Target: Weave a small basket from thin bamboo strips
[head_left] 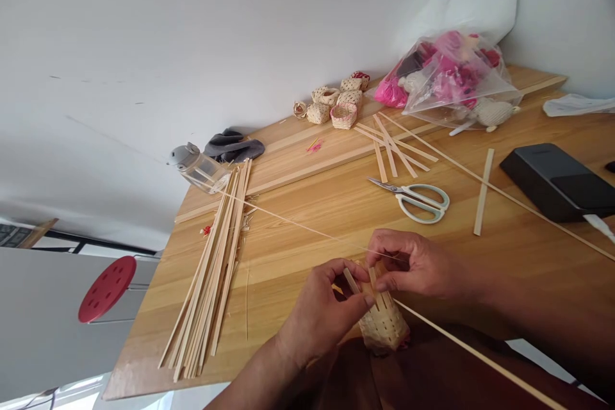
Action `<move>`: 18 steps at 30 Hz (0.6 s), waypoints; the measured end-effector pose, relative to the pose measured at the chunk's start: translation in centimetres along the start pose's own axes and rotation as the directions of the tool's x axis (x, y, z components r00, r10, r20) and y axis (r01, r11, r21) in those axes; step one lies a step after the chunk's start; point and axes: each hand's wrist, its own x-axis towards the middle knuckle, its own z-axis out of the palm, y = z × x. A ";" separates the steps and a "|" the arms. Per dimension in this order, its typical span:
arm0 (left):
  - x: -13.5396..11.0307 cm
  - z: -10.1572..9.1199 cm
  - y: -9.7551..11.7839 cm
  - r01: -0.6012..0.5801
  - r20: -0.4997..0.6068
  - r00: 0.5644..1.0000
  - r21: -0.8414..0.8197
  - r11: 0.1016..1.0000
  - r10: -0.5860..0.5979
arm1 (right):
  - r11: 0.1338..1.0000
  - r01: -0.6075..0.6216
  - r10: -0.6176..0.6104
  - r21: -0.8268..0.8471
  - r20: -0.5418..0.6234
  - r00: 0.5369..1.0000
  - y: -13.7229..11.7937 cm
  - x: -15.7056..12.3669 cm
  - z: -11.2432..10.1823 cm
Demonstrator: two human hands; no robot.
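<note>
Nearest the camera, brown cloth (350, 375) covers the person's lap, beside a small unfinished woven basket (384, 325), which lies on the near side of the scissors (400, 191). The left hand (319, 301) grips the basket's open end between thumb and fingers. The right hand (418, 262), also nearer than the scissors, has its fingertips pinched narrowly at the upright strips (372, 277); which strip they hold is hard to tell. One thin strip (312, 228) runs from the right hand out to the left of the scissors, while another long strip (475, 351) slants from the basket toward the camera. On the table (288, 269), a bundle of strips (211, 282) lies well left of the scissors, crossed short strips (395, 145) just beyond them, and a single flat strip (483, 192) and a black box (557, 186) to their right. Several small woven baskets (350, 99) stand farther back, left of the scissors; a clear plastic bag (451, 83) sits beyond them, to the right.
</note>
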 end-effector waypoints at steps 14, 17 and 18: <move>0.4 -1.7 0.7 0.153 0.292 0.952 -0.212 0.965 -0.087 | 0.990 -0.137 0.138 -0.010 0.080 0.987 0.0 -1.1 -0.5; 0.1 -1.3 0.7 0.158 0.285 0.955 -0.261 0.952 -0.080 | 0.987 -0.160 0.161 -0.011 0.054 0.986 0.0 -1.1 -0.5; 0.0 -1.2 0.6 0.154 0.274 0.959 -0.275 0.949 -0.076 | 0.987 -0.159 0.160 -0.020 0.040 0.986 -0.1 -1.2 -0.6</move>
